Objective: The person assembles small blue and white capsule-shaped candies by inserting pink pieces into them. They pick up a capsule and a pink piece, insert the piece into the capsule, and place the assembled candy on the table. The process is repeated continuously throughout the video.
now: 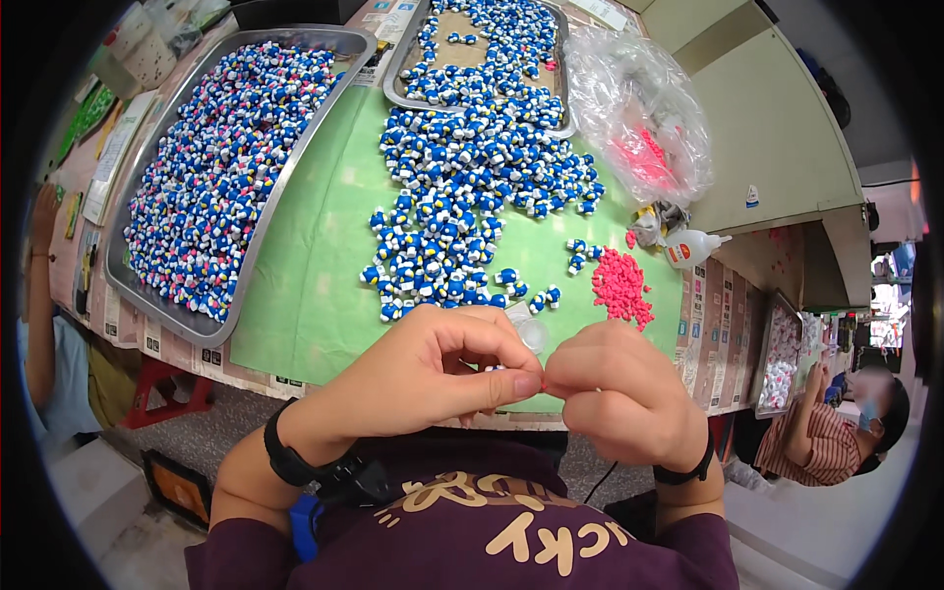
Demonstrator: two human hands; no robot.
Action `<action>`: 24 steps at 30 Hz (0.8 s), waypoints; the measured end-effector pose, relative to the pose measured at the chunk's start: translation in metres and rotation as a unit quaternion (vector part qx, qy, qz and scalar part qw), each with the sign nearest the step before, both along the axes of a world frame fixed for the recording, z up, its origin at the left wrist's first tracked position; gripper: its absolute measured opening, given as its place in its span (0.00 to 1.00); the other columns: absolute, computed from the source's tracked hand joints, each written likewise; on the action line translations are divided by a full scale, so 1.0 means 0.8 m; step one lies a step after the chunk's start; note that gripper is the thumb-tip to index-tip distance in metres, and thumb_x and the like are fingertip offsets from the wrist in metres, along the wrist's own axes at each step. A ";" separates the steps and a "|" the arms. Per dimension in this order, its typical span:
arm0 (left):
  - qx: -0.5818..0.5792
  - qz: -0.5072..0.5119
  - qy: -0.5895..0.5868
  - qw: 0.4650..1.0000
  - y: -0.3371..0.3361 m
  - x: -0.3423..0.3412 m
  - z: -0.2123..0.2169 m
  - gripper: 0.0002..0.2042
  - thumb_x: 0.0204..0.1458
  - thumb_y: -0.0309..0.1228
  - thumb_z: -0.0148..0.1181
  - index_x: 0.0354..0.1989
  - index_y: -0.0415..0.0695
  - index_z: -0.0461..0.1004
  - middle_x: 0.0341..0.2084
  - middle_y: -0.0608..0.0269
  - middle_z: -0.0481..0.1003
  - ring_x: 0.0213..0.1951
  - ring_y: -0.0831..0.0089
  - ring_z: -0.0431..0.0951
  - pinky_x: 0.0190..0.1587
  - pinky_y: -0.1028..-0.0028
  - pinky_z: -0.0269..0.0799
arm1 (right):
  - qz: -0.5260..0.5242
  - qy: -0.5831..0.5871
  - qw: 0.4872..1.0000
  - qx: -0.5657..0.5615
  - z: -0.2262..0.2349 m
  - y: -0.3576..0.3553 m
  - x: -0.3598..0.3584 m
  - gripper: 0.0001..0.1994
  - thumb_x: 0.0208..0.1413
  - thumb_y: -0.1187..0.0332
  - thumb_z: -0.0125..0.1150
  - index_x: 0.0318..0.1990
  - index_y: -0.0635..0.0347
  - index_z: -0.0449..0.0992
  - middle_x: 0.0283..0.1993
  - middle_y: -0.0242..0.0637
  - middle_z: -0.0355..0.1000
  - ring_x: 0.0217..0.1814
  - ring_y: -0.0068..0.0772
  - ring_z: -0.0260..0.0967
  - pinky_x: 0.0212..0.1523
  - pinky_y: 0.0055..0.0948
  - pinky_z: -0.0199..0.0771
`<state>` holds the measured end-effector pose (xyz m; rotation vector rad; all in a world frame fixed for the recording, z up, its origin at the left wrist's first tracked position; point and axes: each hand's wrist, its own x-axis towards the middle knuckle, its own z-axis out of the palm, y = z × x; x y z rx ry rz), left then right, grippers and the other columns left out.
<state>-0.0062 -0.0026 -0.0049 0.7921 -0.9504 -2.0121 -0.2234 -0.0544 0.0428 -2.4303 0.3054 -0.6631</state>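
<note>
My left hand [447, 364] is closed in a pinch near the table's front edge. A bit of a small blue-and-white figure shows between its fingers, mostly hidden. Against its fingertips presses my right hand [624, 393], fingers curled shut; what they pinch is too small and covered to make out. Just beyond the hands stands a small clear cup [532, 335]. A heap of blue-and-white figures [452, 231] spreads over the green sheet [310, 256]. To its right lies a pile of tiny pink pieces [621, 286], with a few loose figures [578, 258] beside it.
A metal tray [261, 221] full of figures stands at left, another tray [393, 84] at the back. A clear bag [639, 79] with pink pieces, a white squeeze bottle [691, 248] and a cabinet [777, 128] line the right. Other people sit at both sides.
</note>
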 end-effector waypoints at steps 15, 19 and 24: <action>-0.106 0.230 -0.117 0.960 0.012 0.029 -0.010 0.14 0.53 0.15 0.59 0.49 0.32 0.74 0.46 0.52 0.75 0.47 0.70 0.77 0.48 0.73 0.77 | -0.129 0.203 0.970 0.030 -0.022 -0.020 0.009 0.10 0.41 0.85 0.51 0.29 0.58 0.64 0.30 0.37 0.64 0.36 0.42 0.65 0.40 0.35 0.60; -0.100 0.234 -0.057 0.965 0.008 0.022 -0.009 0.13 0.53 0.15 0.60 0.48 0.32 0.74 0.44 0.53 0.76 0.46 0.69 0.78 0.49 0.71 0.78 | -0.141 0.124 0.976 0.110 -0.012 -0.018 0.008 0.12 0.41 0.87 0.54 0.30 0.59 0.65 0.33 0.37 0.67 0.37 0.40 0.67 0.40 0.33 0.63; -0.077 0.232 0.000 0.970 0.006 0.002 -0.001 0.12 0.50 0.13 0.62 0.43 0.33 0.75 0.41 0.56 0.76 0.43 0.71 0.78 0.48 0.73 0.77 | -0.169 -0.017 0.959 0.226 0.006 0.002 0.018 0.14 0.52 0.86 0.58 0.30 0.57 0.61 0.38 0.38 0.69 0.39 0.27 0.65 0.44 0.26 0.64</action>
